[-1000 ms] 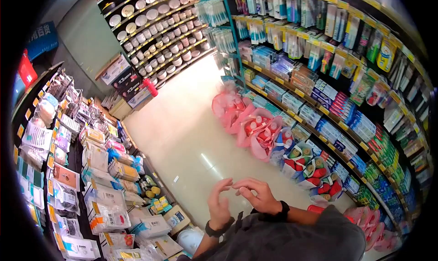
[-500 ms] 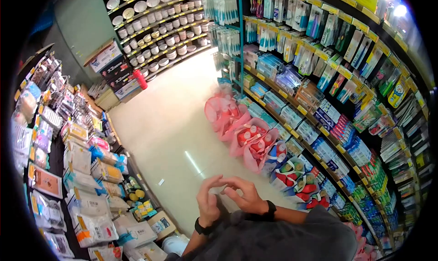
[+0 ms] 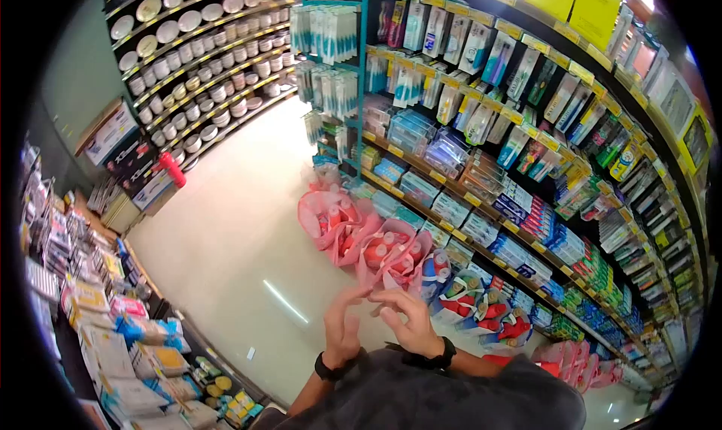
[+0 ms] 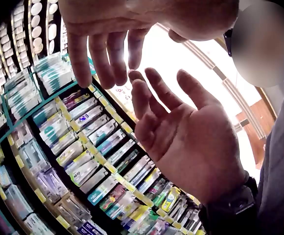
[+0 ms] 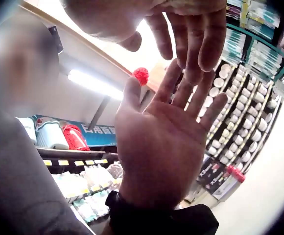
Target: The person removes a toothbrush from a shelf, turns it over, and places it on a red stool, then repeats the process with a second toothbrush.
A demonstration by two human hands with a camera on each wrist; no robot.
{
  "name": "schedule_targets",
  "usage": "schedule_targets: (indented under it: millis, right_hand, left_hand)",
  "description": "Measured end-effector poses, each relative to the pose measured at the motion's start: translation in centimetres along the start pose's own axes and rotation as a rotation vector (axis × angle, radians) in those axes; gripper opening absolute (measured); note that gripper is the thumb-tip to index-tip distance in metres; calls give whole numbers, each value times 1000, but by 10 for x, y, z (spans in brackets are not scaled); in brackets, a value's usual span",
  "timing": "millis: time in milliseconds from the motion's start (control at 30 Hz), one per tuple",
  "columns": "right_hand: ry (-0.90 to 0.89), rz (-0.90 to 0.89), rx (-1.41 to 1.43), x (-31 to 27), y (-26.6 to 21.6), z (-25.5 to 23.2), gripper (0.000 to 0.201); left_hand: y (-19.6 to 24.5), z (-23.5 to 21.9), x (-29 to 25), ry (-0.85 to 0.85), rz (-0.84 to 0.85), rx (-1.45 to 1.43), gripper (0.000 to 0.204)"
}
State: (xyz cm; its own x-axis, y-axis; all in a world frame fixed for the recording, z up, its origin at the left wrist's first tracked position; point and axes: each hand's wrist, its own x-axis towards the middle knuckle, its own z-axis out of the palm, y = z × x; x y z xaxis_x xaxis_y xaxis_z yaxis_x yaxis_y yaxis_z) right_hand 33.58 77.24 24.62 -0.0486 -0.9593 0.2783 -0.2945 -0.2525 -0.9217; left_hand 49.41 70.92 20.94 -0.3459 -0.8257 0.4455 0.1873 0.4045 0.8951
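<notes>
Both hands are held in front of the body above the aisle floor, with their fingertips meeting and nothing between them. My left hand stands upright in the head view, fingers leaning toward the other hand. Opposite it, my right hand has its fingers loosely bent and thumb apart. In the left wrist view the right palm faces the camera, its fingers just below those of the other hand. The right wrist view shows the left palm with its fingers spread. A black band circles each wrist.
Toothbrush and toothpaste shelves line the right side. Pink bags of bottles stand on the floor along their base. Packaged goods fill the left shelves. Bowl shelves, stacked boxes and a red cylinder are at the back.
The head view has swung to the right, so more of the toothbrush shelves shows and the left shelves slide out of frame. Both hands keep nearly the same pose, fingertips together.
</notes>
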Motion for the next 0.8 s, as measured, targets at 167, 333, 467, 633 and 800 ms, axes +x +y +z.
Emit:
schedule_targets:
  millis: [167, 333, 467, 633, 800]
  right_hand:
    - [93, -23, -36, 23, 0, 14, 29]
    - [161, 37, -66, 51, 15, 17, 29]
    - [200, 50, -15, 86, 26, 15, 29]
    - [157, 9, 17, 144, 49, 8, 28]
    - [150, -127, 63, 214, 64, -2, 28]
  left_hand:
    - [-36, -14, 30, -105, -16, -99, 51]
    - [-47, -18, 70, -206, -37, -117, 52]
    - [-67, -27, 103, -242, -42, -100, 51]
    - [-73, -41, 155, -195, -1, -31, 50]
    - [-88, -51, 211, -142, -2, 11, 55]
